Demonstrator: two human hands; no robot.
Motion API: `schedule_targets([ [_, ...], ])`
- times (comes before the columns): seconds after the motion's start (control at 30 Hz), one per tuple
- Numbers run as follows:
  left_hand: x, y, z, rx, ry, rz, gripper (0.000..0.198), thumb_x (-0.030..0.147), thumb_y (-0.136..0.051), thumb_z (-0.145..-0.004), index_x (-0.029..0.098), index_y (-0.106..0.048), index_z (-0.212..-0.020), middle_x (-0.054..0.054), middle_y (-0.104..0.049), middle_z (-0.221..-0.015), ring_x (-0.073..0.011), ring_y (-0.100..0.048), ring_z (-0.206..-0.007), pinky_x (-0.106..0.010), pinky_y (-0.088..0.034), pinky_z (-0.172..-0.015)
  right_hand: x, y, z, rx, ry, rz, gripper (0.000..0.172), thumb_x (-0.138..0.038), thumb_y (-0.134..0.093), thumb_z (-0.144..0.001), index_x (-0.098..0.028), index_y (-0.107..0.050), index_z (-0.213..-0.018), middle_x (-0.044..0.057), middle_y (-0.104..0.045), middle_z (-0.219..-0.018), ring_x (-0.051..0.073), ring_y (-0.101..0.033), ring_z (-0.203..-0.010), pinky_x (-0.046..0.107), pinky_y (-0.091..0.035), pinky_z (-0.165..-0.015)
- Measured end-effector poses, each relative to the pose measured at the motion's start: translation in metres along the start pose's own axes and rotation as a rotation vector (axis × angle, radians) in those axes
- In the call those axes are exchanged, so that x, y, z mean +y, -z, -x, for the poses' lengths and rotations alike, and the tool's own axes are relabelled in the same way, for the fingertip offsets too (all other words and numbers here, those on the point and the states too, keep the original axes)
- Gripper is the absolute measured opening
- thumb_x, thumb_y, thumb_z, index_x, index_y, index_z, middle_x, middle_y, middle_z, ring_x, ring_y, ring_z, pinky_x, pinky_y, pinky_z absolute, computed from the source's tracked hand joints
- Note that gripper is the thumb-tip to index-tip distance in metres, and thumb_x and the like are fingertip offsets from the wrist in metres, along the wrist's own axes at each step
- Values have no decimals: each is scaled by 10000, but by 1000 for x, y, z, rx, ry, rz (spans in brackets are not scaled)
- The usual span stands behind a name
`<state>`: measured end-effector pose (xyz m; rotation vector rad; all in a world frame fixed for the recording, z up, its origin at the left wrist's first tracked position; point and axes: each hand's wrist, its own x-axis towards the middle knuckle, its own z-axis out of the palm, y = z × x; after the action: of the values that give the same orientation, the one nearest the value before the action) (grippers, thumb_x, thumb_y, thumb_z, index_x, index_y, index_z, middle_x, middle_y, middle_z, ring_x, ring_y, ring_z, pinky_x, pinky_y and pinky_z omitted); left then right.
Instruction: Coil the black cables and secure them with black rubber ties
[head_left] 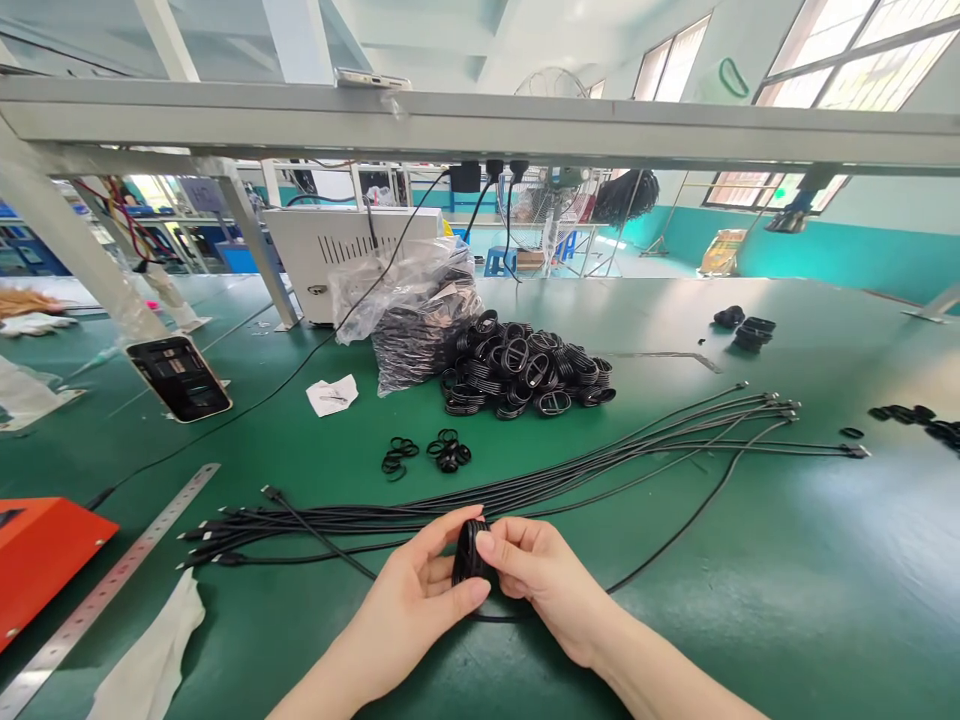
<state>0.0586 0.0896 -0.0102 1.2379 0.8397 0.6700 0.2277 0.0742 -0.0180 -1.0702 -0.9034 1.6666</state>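
Observation:
Near the front of the green table, both hands hold a small black coiled cable [466,555]. My left hand [409,600] grips its left side between thumb and fingers. My right hand [544,575] pinches the right side, the thumb lying over it; its fingertips are partly hidden. Just beyond the hands stretches a bundle of long black cables [480,502] with metal-tipped plugs at both ends. One loose cable [675,530] curves away from the bundle and passes under my hands. Two little groups of thin black rings [448,452] lie beyond the bundle.
Farther back, a heap of black oval coils [525,365] sits against a filled clear plastic bag [420,330]. At left are a phone [180,378], a steel ruler [112,590], an orange device [52,560] and a pale strip [154,650]. A metal shelf beam [480,125] crosses above.

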Motion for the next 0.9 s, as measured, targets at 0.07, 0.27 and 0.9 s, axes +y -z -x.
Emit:
schedule_targets([
  [0.07,1,1,0,10,1,-2,579,258,-716,-784,278,-499,-1320,-78,-652,-1244,-223,-650,-1022,-353,-518,-896,0,-2,1,26,17,21,467,-585,-732,-688,-184,-500,-625,-74,-346,-532,76,-213,-498,266,-134,-506],
  [0.27,4,3,1,16,18,-29,572,256,-728,-775,266,-518,-1307,-86,-625,-1298,-238,-637,-1058,-357,-515,-897,1,-2,-1,46,18,131,475,-588,-734,-673,-193,-475,-627,-76,-357,-517,83,-235,-506,269,-130,-515],
  [0.9,4,3,2,-41,80,62,743,222,-792,-708,340,-449,-1356,-32,-606,-1119,-186,-630,-909,-371,-491,-880,0,-10,4,21,19,65,473,-567,-748,-669,-181,-475,-647,-54,-474,-569,67,-282,-501,236,-193,-497],
])
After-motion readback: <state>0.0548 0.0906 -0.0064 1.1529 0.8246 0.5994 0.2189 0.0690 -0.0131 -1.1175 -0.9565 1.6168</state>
